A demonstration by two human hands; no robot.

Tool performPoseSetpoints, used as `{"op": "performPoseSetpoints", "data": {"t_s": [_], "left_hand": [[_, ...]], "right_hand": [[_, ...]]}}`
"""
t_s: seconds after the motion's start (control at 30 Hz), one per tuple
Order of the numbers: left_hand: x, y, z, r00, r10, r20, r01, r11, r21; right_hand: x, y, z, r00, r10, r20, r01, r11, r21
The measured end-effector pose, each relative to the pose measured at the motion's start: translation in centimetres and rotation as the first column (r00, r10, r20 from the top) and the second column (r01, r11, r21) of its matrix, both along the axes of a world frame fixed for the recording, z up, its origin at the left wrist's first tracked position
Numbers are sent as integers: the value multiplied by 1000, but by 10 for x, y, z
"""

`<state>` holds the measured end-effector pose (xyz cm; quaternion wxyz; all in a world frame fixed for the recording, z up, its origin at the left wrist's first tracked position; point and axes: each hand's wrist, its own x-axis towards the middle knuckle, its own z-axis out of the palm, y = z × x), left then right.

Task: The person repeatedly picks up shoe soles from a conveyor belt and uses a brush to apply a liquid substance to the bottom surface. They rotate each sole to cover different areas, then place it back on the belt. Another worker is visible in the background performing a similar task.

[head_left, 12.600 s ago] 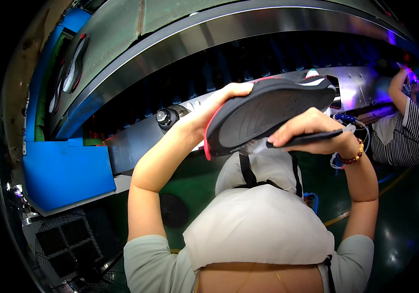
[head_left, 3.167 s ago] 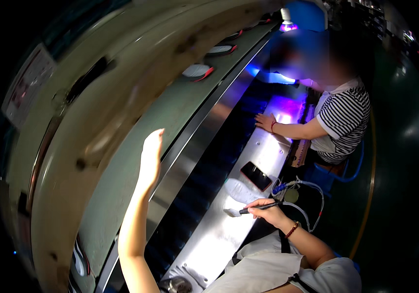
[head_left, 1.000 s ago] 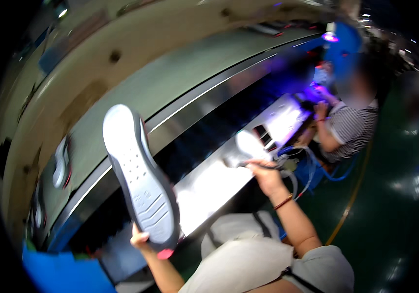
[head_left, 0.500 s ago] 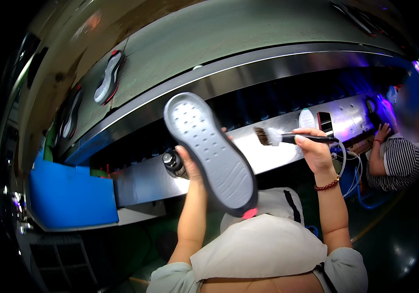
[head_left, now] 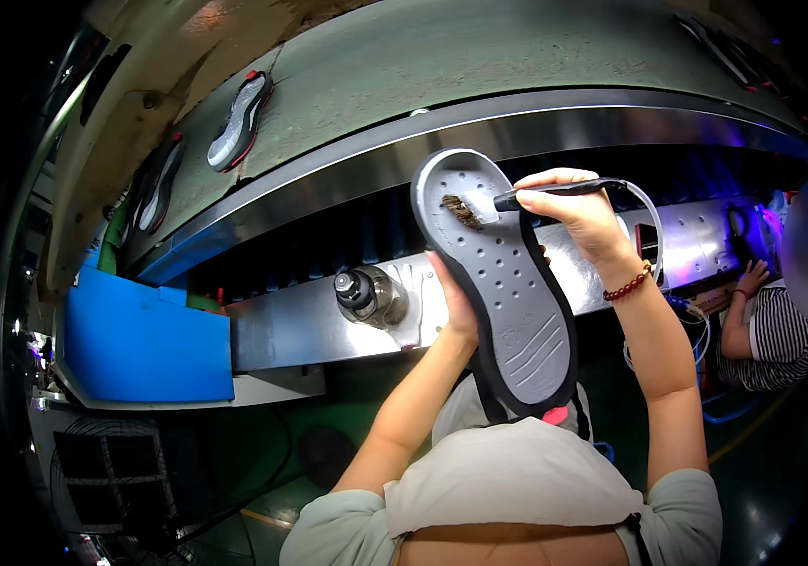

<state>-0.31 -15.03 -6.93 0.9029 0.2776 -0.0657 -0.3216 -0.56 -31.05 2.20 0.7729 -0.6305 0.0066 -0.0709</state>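
Note:
A grey shoe sole point(head_left: 514, 300) with a dark rim and a red tip stands tilted in front of me, its dimpled face toward me. My left hand point(head_left: 454, 300) grips its left edge; some fingers are hidden behind it. In my right hand point(head_left: 581, 215) is a brush point(head_left: 481, 208) with brown bristles, a whitish collar and a black handle. A pale tube or cord runs from the handle's end. The bristles lie against the upper part of the sole's face. Left of my left hand, a clear bottle point(head_left: 383, 300) with a black top stands on the metal ledge.
Beyond the metal rail point(head_left: 404, 146) runs a green conveyor belt point(head_left: 442, 66). A sole point(head_left: 240, 121) lies on it at left, with others near the left edge and far right. A blue box point(head_left: 145, 340) stands left. A person in a striped top point(head_left: 774, 330) works at right.
The brush was apart from the sole, to its right; now its bristles touch the sole's face. The sole and my left hand have shifted right, leaving the bottle more fully in view.

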Motion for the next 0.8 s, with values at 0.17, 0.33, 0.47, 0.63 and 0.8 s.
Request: {"op": "performPoseSetpoints", "data": {"t_s": [0.17,0.33,0.47,0.63,0.8], "left_hand": [[-5,-6,3,996,69,-55,-65,995,72],[7,7,16,958,288,-3,-284,947,147],[33,40,-20,979,197,-50,-199,979,-48],[6,26,4,993,113,-22,-114,990,-84],[-6,13,24,999,52,-11,-52,998,-46]], "right_hand": [[-11,32,2,964,-61,257,184,853,-489],[-54,53,-26,912,31,409,284,671,-685],[-95,38,-28,934,312,175,-108,712,-694],[-57,26,15,976,77,203,8,922,-388],[-34,32,25,974,169,152,-88,898,-432]]}}
